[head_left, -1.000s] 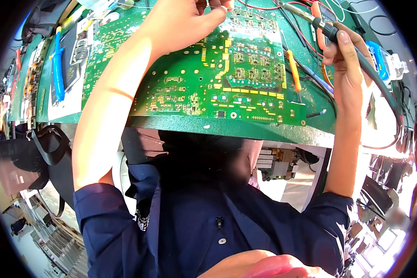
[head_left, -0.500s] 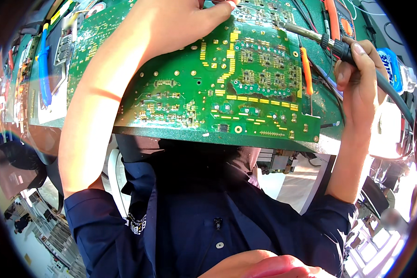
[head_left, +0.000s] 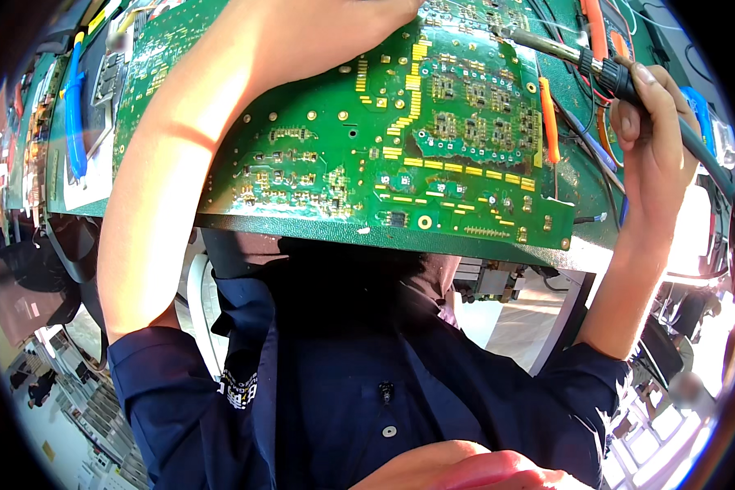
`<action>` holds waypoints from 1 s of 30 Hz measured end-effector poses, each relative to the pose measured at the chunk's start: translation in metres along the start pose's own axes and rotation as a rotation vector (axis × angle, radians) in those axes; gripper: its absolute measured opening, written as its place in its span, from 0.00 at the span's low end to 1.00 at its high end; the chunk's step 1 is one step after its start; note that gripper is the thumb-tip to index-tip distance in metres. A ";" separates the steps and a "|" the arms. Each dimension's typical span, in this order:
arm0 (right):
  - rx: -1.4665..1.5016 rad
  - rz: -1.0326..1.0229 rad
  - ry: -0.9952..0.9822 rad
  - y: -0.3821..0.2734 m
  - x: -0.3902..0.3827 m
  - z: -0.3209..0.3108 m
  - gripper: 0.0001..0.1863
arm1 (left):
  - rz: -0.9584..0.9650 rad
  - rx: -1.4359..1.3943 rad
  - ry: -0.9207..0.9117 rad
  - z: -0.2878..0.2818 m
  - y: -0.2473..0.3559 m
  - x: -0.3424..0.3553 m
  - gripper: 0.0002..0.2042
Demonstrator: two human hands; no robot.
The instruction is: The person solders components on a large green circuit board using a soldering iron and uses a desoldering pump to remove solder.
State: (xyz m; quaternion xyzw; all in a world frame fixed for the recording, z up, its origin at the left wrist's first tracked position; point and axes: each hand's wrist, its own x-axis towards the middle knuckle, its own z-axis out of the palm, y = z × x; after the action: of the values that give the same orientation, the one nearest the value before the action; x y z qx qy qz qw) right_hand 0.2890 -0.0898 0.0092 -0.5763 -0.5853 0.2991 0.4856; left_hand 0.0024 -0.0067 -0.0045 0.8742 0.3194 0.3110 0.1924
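Note:
My left hand (head_left: 343,33) reaches over the green circuit board (head_left: 327,143) at the top edge, fingers closed but mostly cut off, so what they hold is unclear. A thin wire (head_left: 457,10) shows beside them. In my right hand (head_left: 653,122) is a soldering iron (head_left: 551,45), angled leftward with its tip (head_left: 498,33) at the board's upper right section, among rows of small components. An orange-handled tool (head_left: 549,122) lies beside the board under the iron, near my right hand.
The board rests on a green mat (head_left: 465,243). To the left are blue-handled pliers (head_left: 77,126) and board assemblies (head_left: 39,139); to the right, an orange meter (head_left: 614,28), cables and a blue-labelled container (head_left: 698,118). A black bag (head_left: 33,286) sits below at left.
The iron and my right hand have moved right and downward since a second ago, the tip now over the board. My left arm sits further left; the board appears shifted right and down.

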 end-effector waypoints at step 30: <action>0.110 0.070 -0.099 0.008 0.009 -0.012 0.15 | -0.022 0.053 -0.023 -0.002 0.006 0.002 0.04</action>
State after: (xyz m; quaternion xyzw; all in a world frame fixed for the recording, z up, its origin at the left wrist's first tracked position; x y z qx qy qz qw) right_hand 0.3046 -0.0820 0.0078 -0.5532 -0.5708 0.3759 0.4763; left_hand 0.0049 -0.0094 0.0017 0.8789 0.3351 0.2903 0.1762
